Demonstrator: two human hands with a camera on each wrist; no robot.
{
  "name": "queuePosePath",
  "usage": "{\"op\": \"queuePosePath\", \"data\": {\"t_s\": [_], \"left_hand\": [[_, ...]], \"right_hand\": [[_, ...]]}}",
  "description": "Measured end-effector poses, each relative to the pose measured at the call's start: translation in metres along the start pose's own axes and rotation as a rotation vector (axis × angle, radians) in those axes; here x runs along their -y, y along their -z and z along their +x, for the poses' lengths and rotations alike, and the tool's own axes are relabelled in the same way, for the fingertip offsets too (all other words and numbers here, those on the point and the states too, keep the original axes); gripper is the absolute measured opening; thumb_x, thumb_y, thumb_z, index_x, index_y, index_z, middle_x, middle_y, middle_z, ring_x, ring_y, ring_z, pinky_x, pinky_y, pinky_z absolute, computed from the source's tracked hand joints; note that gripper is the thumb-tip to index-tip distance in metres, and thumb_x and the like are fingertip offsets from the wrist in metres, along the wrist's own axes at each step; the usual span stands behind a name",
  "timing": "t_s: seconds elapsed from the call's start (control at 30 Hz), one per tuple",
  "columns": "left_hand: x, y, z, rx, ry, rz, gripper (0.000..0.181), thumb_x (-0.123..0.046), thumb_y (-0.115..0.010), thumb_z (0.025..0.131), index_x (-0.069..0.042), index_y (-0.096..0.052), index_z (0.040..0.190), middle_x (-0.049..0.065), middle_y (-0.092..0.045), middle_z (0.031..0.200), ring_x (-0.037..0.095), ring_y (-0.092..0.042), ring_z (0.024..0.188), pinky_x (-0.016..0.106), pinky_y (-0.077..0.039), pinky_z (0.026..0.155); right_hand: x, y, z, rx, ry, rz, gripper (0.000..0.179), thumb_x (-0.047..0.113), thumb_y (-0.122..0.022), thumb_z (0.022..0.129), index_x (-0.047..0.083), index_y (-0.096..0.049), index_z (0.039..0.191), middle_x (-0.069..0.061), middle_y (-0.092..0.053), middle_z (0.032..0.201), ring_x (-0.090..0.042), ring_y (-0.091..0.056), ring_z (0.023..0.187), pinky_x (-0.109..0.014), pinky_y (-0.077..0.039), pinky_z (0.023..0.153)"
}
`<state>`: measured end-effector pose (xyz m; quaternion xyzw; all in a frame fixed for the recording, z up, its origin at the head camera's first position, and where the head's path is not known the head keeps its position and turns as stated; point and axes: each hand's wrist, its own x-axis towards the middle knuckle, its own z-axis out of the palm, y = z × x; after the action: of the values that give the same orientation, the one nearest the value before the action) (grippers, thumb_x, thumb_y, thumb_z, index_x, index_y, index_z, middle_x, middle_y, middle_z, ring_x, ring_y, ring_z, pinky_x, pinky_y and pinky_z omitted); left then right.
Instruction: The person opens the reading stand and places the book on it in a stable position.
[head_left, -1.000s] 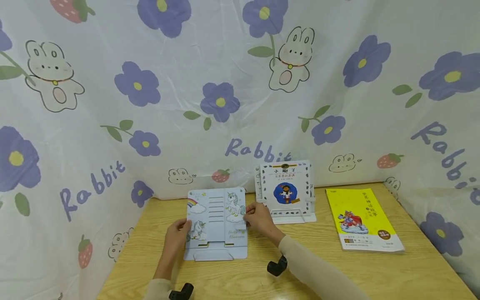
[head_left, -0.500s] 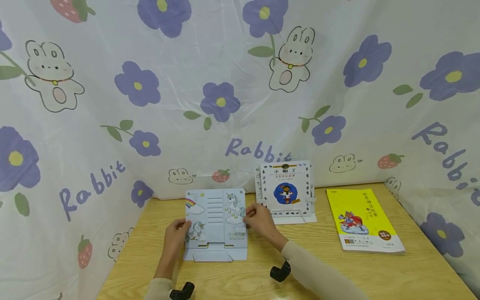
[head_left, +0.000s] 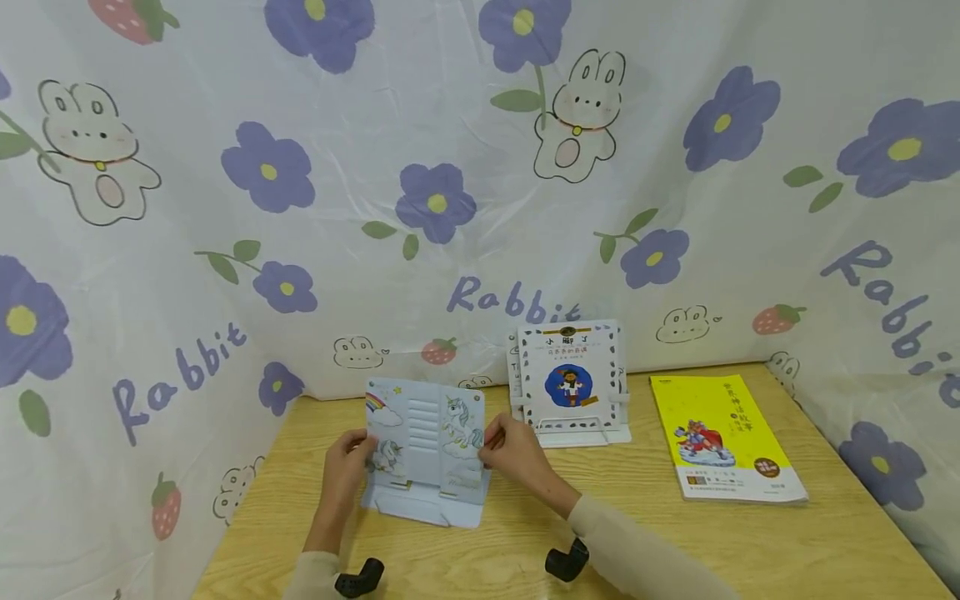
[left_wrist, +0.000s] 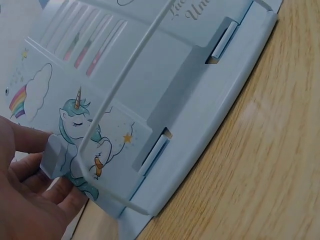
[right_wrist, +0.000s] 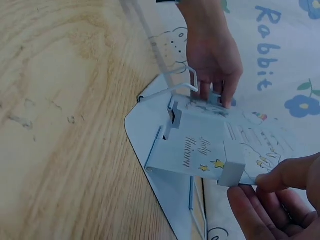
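A pale blue metal book stand (head_left: 423, 437) with unicorns, a rainbow and slots on its panel stands tilted up on its base on the wooden table. My left hand (head_left: 345, 471) grips the panel's left edge; in the left wrist view the thumb and fingers lie around the small side clip (left_wrist: 53, 156). With thumb and fingers my right hand (head_left: 517, 454) pinches the right edge, just beside the other side clip (right_wrist: 232, 167) in the right wrist view. A wire page holder (left_wrist: 125, 75) sticks out in front of the panel.
Behind and to the right, a second stand (head_left: 624, 425) holds a white picture book (head_left: 547, 358) upright. A yellow book (head_left: 712, 400) lies flat at the right of the table (head_left: 630, 492). A patterned curtain (head_left: 420, 317) hangs along the back and sides.
Both hands have turned the book stand, so its right side now sits nearer to me and its base slants. The hands keep their hold. The head view has shifted slightly.
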<state>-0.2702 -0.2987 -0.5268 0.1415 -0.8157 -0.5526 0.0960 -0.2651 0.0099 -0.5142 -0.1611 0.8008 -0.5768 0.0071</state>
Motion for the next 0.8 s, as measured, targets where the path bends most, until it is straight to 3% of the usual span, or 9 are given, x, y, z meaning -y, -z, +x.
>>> {"op": "queuePosePath", "data": {"t_s": [0.13, 0.27, 0.43, 0.67, 0.8], "left_hand": [[0.002, 0.000, 0.005, 0.000, -0.015, -0.026, 0.033, -0.018, -0.063, 0.107, 0.005, -0.067, 0.131, 0.007, -0.069, 0.112, 0.005, -0.056, 0.093, 0.017, -0.048, 0.079], [0.002, 0.001, 0.011, 0.030, -0.041, -0.061, 0.034, -0.017, -0.064, 0.107, 0.007, -0.066, 0.132, 0.004, -0.069, 0.109, 0.003, -0.058, 0.092, 0.016, -0.050, 0.082], [0.000, 0.002, 0.021, 0.077, -0.059, -0.049, 0.036, -0.017, -0.062, 0.109, 0.008, -0.062, 0.134, 0.014, -0.067, 0.124, 0.001, -0.059, 0.098, 0.018, -0.052, 0.089], [-0.005, 0.000, 0.032, 0.106, -0.071, -0.037, 0.034, -0.015, -0.057, 0.111, 0.007, -0.060, 0.137, 0.020, -0.064, 0.132, 0.009, -0.059, 0.108, 0.034, -0.052, 0.101], [-0.007, 0.000, 0.037, 0.116, -0.083, -0.034, 0.034, -0.012, -0.055, 0.111, 0.008, -0.058, 0.138, 0.021, -0.063, 0.133, 0.011, -0.057, 0.112, 0.026, -0.050, 0.099]], "right_hand": [[0.004, -0.004, -0.007, 0.037, 0.064, -0.032, 0.014, -0.002, -0.074, 0.089, 0.004, -0.063, 0.094, -0.005, -0.069, 0.084, -0.006, -0.066, 0.070, -0.021, -0.057, 0.062], [0.007, -0.008, -0.012, 0.054, 0.139, -0.108, 0.017, -0.001, -0.076, 0.089, 0.008, -0.062, 0.092, -0.002, -0.069, 0.087, -0.005, -0.065, 0.076, -0.021, -0.057, 0.067], [0.012, -0.015, -0.016, 0.051, 0.258, -0.183, 0.022, -0.003, -0.077, 0.087, 0.010, -0.059, 0.089, -0.003, -0.068, 0.088, -0.008, -0.069, 0.082, -0.020, -0.058, 0.073], [0.018, -0.029, -0.017, 0.033, 0.378, -0.242, 0.026, -0.008, -0.074, 0.083, 0.010, -0.055, 0.087, 0.000, -0.067, 0.086, -0.008, -0.072, 0.085, -0.016, -0.057, 0.071], [0.020, -0.035, -0.016, 0.020, 0.439, -0.275, 0.029, -0.009, -0.075, 0.083, 0.009, -0.053, 0.087, -0.002, -0.065, 0.085, -0.011, -0.072, 0.085, -0.014, -0.055, 0.069]]}}
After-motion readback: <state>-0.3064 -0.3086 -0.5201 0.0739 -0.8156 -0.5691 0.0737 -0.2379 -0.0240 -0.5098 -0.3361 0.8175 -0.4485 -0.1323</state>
